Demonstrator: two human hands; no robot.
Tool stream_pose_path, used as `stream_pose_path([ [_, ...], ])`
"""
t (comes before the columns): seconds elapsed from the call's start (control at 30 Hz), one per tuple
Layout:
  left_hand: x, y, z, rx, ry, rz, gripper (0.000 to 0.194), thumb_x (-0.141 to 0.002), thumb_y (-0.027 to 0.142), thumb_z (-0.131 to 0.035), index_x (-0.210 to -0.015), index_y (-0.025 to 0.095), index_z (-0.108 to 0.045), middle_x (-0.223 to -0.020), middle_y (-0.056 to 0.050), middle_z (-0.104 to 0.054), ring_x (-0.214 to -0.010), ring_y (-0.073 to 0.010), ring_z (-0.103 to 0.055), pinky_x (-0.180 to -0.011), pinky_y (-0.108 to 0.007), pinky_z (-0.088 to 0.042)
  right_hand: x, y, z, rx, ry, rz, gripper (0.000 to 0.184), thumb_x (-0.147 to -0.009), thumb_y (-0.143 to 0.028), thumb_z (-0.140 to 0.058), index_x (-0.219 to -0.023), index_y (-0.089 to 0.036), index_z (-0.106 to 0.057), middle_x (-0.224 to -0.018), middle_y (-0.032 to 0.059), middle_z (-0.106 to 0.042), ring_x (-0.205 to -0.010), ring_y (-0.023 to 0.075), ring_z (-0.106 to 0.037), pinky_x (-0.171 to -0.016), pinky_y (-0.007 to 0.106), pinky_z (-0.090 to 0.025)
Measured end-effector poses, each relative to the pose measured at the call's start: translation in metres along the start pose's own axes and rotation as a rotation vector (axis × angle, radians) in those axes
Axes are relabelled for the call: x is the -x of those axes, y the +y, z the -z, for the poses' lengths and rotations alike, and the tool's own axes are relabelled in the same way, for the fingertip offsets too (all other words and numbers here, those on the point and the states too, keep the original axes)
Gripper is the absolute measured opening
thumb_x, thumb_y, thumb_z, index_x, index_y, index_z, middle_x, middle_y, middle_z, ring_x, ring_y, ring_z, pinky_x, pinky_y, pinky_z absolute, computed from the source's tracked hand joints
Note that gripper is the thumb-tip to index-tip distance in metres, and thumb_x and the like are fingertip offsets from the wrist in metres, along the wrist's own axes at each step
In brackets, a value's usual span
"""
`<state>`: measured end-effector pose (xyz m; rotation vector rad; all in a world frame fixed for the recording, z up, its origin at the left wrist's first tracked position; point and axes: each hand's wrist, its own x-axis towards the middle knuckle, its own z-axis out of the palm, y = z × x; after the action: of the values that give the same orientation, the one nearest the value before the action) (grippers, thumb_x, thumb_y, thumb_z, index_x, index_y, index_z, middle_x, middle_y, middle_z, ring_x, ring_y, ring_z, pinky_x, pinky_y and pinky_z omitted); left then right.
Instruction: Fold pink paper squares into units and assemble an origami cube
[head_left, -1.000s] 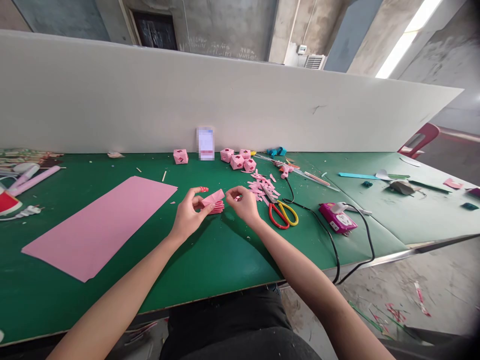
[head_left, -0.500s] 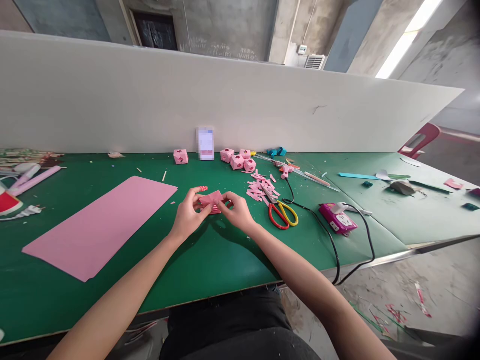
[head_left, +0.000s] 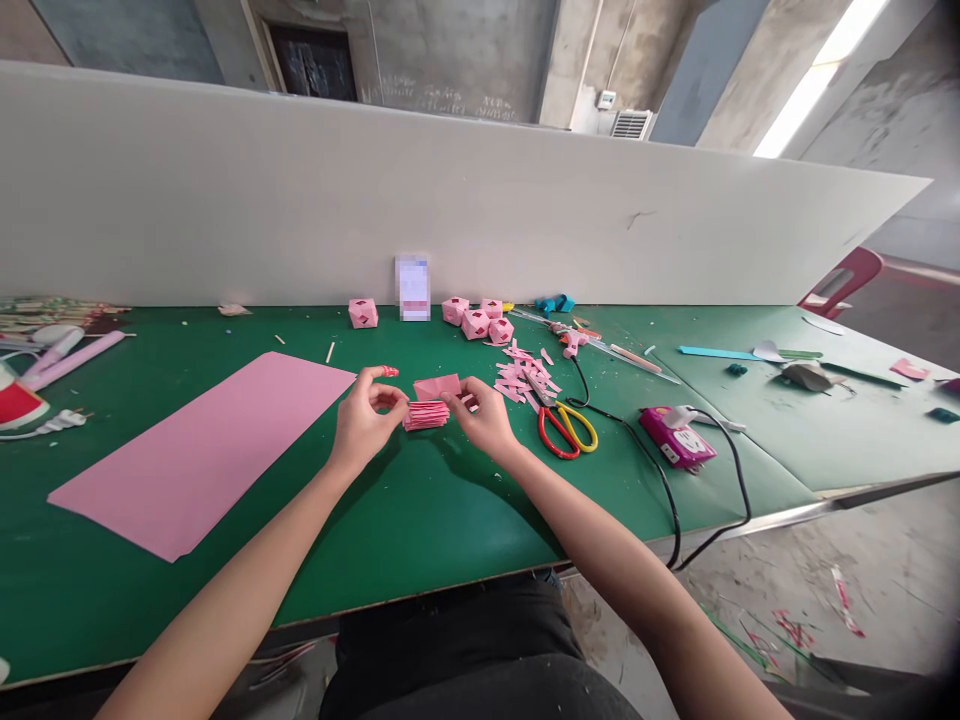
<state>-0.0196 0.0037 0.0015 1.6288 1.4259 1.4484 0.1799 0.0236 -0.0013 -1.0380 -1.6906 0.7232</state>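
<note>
The right hand [head_left: 480,415] pinched a pink piece [head_left: 437,387], seemingly to steady it; at the left of the paper stack [head_left: 426,416], the left hand [head_left: 365,415] was nearly closed, hold unclear.

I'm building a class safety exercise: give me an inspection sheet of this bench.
Surface: smooth green tabletop, littered with small bits.
Work pieces: stack of folded pink paper strips; loose folded pink paper piece above it; five pink paper polyhedra.
Clutter: pink paper scraps, red-and-yellow-handled metal scissors, large rectangular pink paper sheet.
Hands: right hand pinches the loose piece; left hand is at the stack's left end, grip unclear.
Cables: black cable dips below the front edge.
Surroundings: white upright panel behind; scraps on the concrete floor.
</note>
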Motion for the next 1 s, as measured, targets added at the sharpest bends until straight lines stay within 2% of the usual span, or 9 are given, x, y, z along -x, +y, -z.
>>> stream_pose_path([
  [0.17,-0.003,0.002,0.002,0.143,0.062,0.075,0.044,-0.078,0.036,-0.074,-0.114,0.022,-0.053,-0.091,-0.003,-0.070,-0.088,-0.0210,-0.071,-0.086,-0.038,-0.056,-0.002,0.002,0.006,-0.067,0.004,-0.040,0.041,-0.086,-0.059,-0.060,-0.082,-0.019,-0.064,-0.075,0.0011,-0.064,-0.068,0.0147,-0.056,-0.062,0.026,-0.044],
  [0.27,0.002,0.012,-0.005,0.322,-0.071,0.175,0.043,-0.088,0.054,-0.063,-0.113,0.020,-0.056,-0.097,-0.008,-0.073,-0.092,-0.0227,-0.073,-0.085,-0.038,-0.058,0.001,-0.001,0.002,-0.032,-0.072,0.022,0.039,-0.088,-0.058,-0.061,-0.080,-0.020,-0.066,-0.078,0.0017,-0.065,-0.073,0.0152,-0.058,-0.066,0.026,-0.046],
  [0.33,0.006,0.017,-0.009,0.409,-0.239,0.267,0.049,-0.091,0.061,-0.055,-0.115,0.018,-0.057,-0.096,-0.009,-0.074,-0.090,-0.0238,-0.074,-0.085,-0.040,-0.059,0.003,-0.004,0.000,0.019,-0.097,0.063,0.037,-0.089,-0.055,-0.061,-0.078,-0.021,-0.068,-0.081,0.0024,-0.066,-0.076,0.0153,-0.059,-0.068,0.026,-0.046],
  [0.4,0.009,0.020,-0.012,0.453,-0.292,0.299,0.050,-0.091,0.061,-0.057,-0.115,0.018,-0.057,-0.094,-0.009,-0.076,-0.086,-0.0240,-0.076,-0.085,-0.041,-0.059,0.004,-0.005,-0.001,0.048,-0.109,0.087,0.034,-0.090,-0.052,-0.062,-0.078,-0.021,-0.070,-0.084,0.0031,-0.067,-0.077,0.0153,-0.059,-0.068,0.026,-0.046],
  [0.57,0.008,0.021,-0.013,0.480,-0.251,0.313,0.047,-0.087,0.057,-0.066,-0.113,0.019,-0.058,-0.091,-0.007,-0.078,-0.082,-0.0242,-0.077,-0.085,-0.041,-0.060,0.003,0.001,-0.003,0.051,-0.110,0.105,0.025,-0.093,-0.043,-0.062,-0.084,-0.022,-0.073,-0.088,0.0037,-0.069,-0.079,0.0159,-0.061,-0.068,0.027,-0.048],
  [0.7,0.008,0.021,-0.011,0.513,-0.293,0.307,0.047,-0.085,0.050,-0.072,-0.117,0.018,-0.055,-0.091,-0.006,-0.078,-0.084,-0.0233,-0.077,-0.091,-0.044,-0.059,0.003,0.004,-0.004,0.059,-0.098,0.112,0.019,-0.093,-0.035,-0.061,-0.089,-0.021,-0.073,-0.085,0.0038,-0.068,-0.079,0.0164,-0.061,-0.068,0.027,-0.048],
  [0.83,0.010,0.024,-0.010,0.528,-0.309,0.301,0.051,-0.081,0.045,-0.077,-0.118,0.018,-0.054,-0.097,-0.007,-0.077,-0.089,-0.0243,-0.077,-0.094,-0.047,-0.058,0.002,0.000,-0.004,0.046,-0.042,0.139,0.021,-0.091,-0.027,-0.059,-0.108,-0.022,-0.070,-0.107,0.0067,-0.069,-0.090,0.0175,-0.064,-0.073,0.029,-0.051],
  [0.93,0.009,0.025,-0.009,0.514,-0.259,0.327,0.053,-0.078,0.045,-0.079,-0.118,0.019,-0.056,-0.102,-0.008,-0.077,-0.092,-0.0237,-0.076,-0.092,-0.043,-0.058,0.003,-0.017,-0.003,0.018,0.093,0.187,0.033,-0.090,-0.022,-0.055,-0.122,-0.023,-0.064,-0.120,0.0090,-0.065,-0.101,0.0198,-0.062,-0.079,0.032,-0.053],
  [1.0,0.009,0.022,-0.010,0.499,-0.230,0.339,0.054,-0.078,0.046,-0.079,-0.118,0.019,-0.056,-0.100,-0.008,-0.078,-0.093,-0.0234,-0.076,-0.090,-0.042,-0.059,0.009,-0.044,0.001,-0.045,0.152,0.233,0.033,-0.092,-0.021,-0.052,-0.123,-0.023,-0.063,-0.120,0.0093,-0.065,-0.105,0.0208,-0.062,-0.082,0.034,-0.054],
])
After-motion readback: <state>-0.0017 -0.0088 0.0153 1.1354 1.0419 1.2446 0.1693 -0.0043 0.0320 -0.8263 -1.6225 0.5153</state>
